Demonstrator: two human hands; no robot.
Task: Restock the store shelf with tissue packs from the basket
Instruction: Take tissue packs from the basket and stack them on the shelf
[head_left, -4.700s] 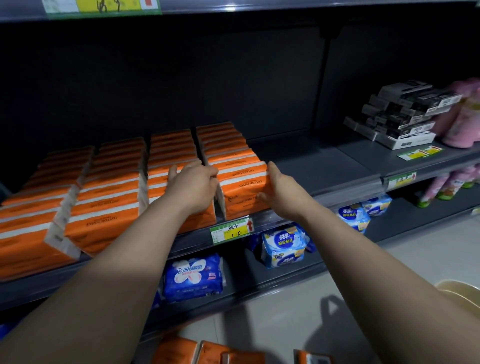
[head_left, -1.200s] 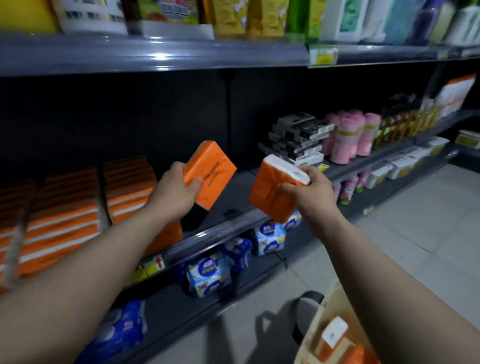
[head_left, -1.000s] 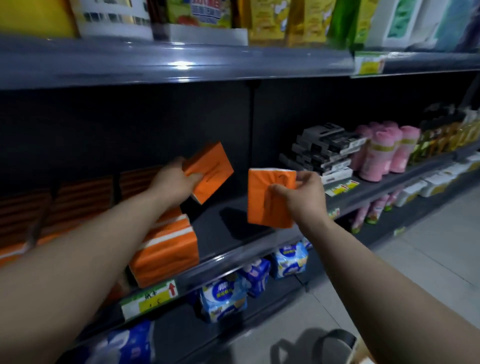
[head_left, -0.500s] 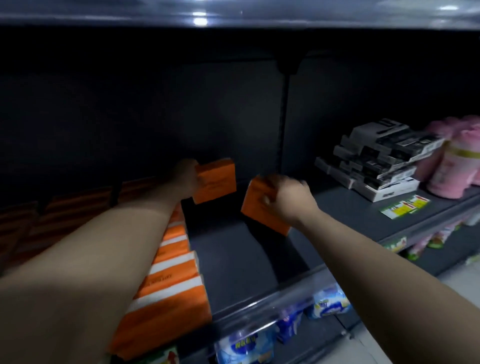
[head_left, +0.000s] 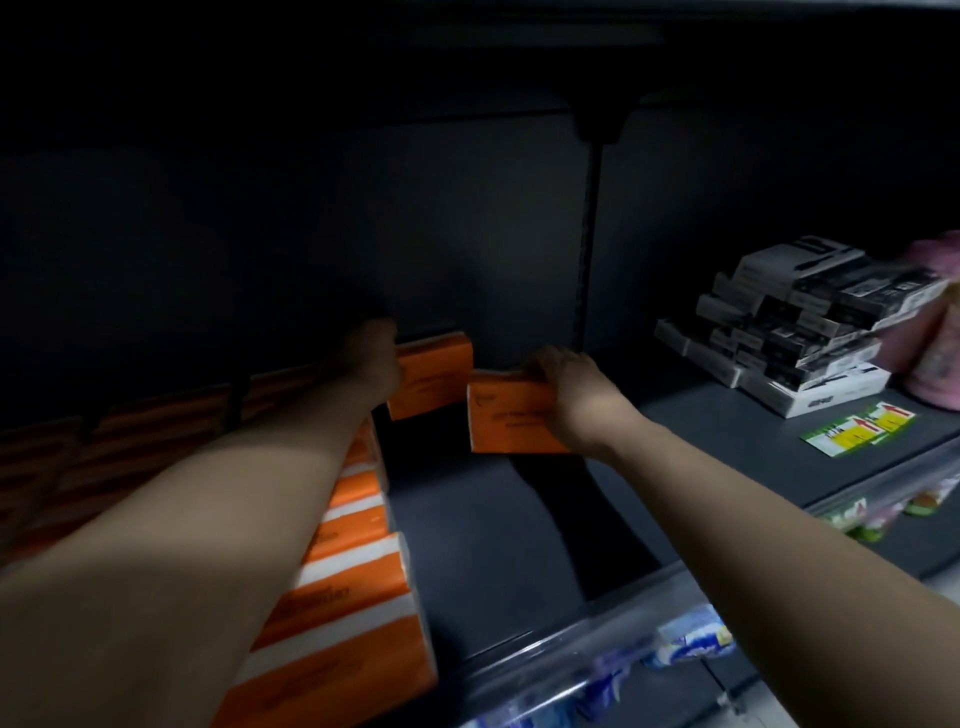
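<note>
Both arms reach deep into the dark shelf (head_left: 493, 525), each hand with one orange tissue pack. The left hand (head_left: 376, 358) grips the left pack (head_left: 434, 376) by its left end, so the pack juts out to the right of the knuckles; its fingers are lost in shadow, but they are wrapped on the pack. This pack stands on edge just right of the rear end of the row (head_left: 358, 597) of orange packs, close to the back wall.

The right hand (head_left: 576, 395) clamps the right pack (head_left: 506, 423) at its right end, fingers curled over the top edge, the pack sticking out to the left of the palm. It sits farther right of the row than the left pack and a little nearer the front. The two packs' edges meet in the view, and whether they touch cannot be told, nor whether the right pack rests on the shelf.

Well right of the row lie stacked black-and-white boxes (head_left: 795, 332), a yellow-green label (head_left: 857, 428) and a pink pack (head_left: 935, 358). Below the row's shelf, blue packs (head_left: 693, 634) show
</note>
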